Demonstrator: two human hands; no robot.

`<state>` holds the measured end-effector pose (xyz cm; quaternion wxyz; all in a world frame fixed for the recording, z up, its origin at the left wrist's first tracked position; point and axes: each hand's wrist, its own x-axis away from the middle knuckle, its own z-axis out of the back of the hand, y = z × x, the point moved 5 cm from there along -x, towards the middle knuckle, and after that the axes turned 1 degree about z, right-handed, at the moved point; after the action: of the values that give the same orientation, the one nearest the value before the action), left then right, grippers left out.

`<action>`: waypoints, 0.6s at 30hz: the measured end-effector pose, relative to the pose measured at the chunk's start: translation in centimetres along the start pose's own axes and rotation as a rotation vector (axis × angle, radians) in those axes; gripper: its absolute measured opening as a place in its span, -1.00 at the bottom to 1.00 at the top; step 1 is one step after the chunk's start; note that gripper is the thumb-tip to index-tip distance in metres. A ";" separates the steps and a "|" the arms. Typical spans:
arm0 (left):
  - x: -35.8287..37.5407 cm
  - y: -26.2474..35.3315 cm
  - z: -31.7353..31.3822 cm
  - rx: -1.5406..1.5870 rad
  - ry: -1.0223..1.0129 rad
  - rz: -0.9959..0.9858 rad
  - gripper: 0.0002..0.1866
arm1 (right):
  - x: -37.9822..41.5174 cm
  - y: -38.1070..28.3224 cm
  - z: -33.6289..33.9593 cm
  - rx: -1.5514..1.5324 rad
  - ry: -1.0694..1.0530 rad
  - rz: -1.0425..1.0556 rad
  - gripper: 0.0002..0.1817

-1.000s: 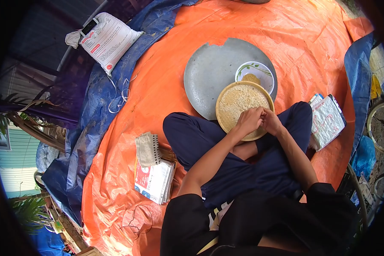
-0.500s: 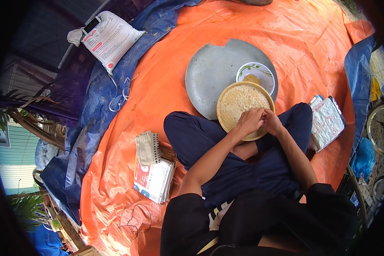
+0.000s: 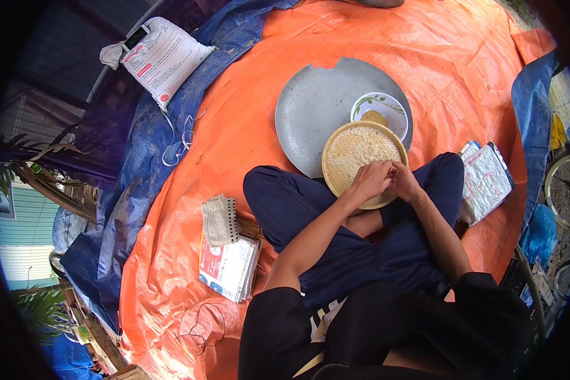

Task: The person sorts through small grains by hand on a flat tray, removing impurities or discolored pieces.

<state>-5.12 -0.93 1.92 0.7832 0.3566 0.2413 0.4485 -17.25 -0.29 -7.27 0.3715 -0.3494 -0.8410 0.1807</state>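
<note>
My left hand (image 3: 372,179) and my right hand (image 3: 404,182) meet over the near right part of a round, shallow woven tray (image 3: 328,175). Fingers of both hands are bent and pressed together; whatever they pinch is hidden or too small to name. Pale grains (image 3: 360,147) cover the inside of the woven tray, which sits by my crossed legs. Its far edge overlaps a white bowl (image 3: 391,109) with a green leaf pattern, partly hiding it. Brownish grain (image 3: 374,118) lies in the bowl. Under both is a large grey round tray (image 3: 304,120) with a broken far edge.
An orange tarp (image 3: 234,152) spreads beneath me, with a blue tarp (image 3: 130,164) along the left. Stacked papers (image 3: 229,269) under a grey cloth piece (image 3: 218,221) lie at left. A silvery packet (image 3: 486,180) rests by my right knee. A white sack (image 3: 168,60) stands far left.
</note>
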 end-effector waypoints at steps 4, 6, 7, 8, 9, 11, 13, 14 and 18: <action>0.1 0.2 0.2 0.001 0.000 0.003 -0.76 | 0.5 -0.2 -0.8 0.020 0.073 -0.004 -0.64; 0.1 0.1 0.1 0.008 0.001 0.000 -0.76 | 0.6 -0.3 -1.1 0.019 0.067 -0.006 -0.65; 0.1 0.1 0.1 0.009 0.002 -0.004 -0.77 | 0.7 -0.4 -1.1 0.019 0.063 -0.007 -0.65; 0.0 0.1 0.1 0.009 0.003 -0.008 -0.77 | 0.7 -0.4 -1.2 0.018 0.070 -0.007 -0.65; 0.0 0.0 0.1 0.010 0.004 -0.012 -0.77 | 0.7 -0.4 -1.2 0.017 0.078 -0.007 -0.65; 0.1 0.1 0.1 0.009 0.003 -0.015 -0.77 | 0.7 -0.3 -1.1 0.015 0.087 -0.007 -0.65; 0.0 0.1 0.1 0.008 0.004 -0.017 -0.77 | 0.5 -0.1 -0.6 0.015 0.093 -0.008 -0.65; 0.0 0.0 0.1 0.006 0.004 -0.017 -0.77 | 0.3 0.0 -0.3 0.006 0.063 -0.008 -0.62; 0.0 -0.2 -0.2 0.011 0.008 -0.029 -0.77 | -0.1 0.2 0.3 -0.007 0.006 -0.012 -0.57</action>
<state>-5.11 -0.95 1.63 0.7868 0.3555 0.2521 0.4370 -17.36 -0.24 -7.65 0.3740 -0.3462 -0.8426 0.1743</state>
